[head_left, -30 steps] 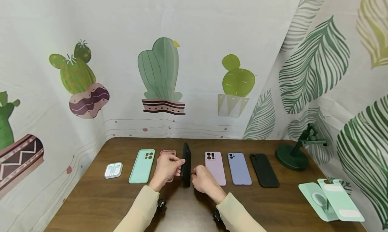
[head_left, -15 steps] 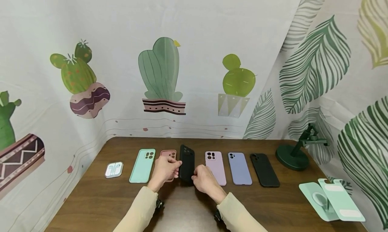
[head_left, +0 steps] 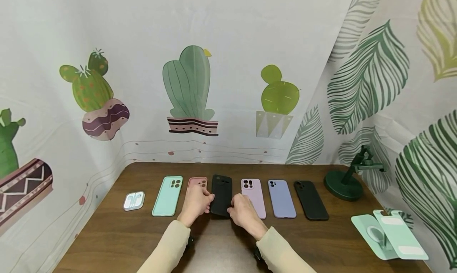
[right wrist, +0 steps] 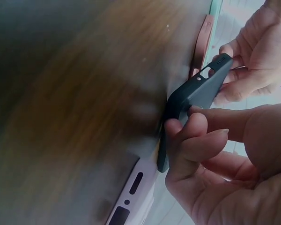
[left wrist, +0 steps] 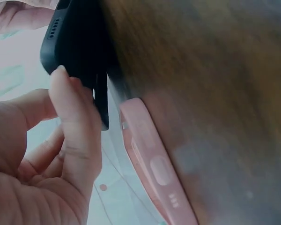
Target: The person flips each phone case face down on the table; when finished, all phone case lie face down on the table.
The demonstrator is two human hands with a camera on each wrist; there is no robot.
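In the head view, a black phone case (head_left: 221, 195) lies between my hands, tilted with its left side raised off the table. My left hand (head_left: 195, 203) holds its left edge between thumb and fingers; that grip shows close up in the left wrist view, on the black case (left wrist: 77, 51). My right hand (head_left: 245, 213) pinches the lower right corner, near the table, as the right wrist view shows. Partly behind my left hand is a pink phone case (head_left: 197, 181). A lilac phone case (head_left: 254, 197) lies just right of the black one.
On the brown table (head_left: 118, 241) lie a mint case (head_left: 168, 195) and an earphone box (head_left: 133, 200) to the left. To the right are a periwinkle case (head_left: 282, 198), another black case (head_left: 311, 200), a dark green stand (head_left: 344, 185) and a mint stand (head_left: 400, 235).
The black case stood upright on its side, edge toward me; my hands have turned it down to the left-raised tilt, its back facing up. The other cases have not moved.
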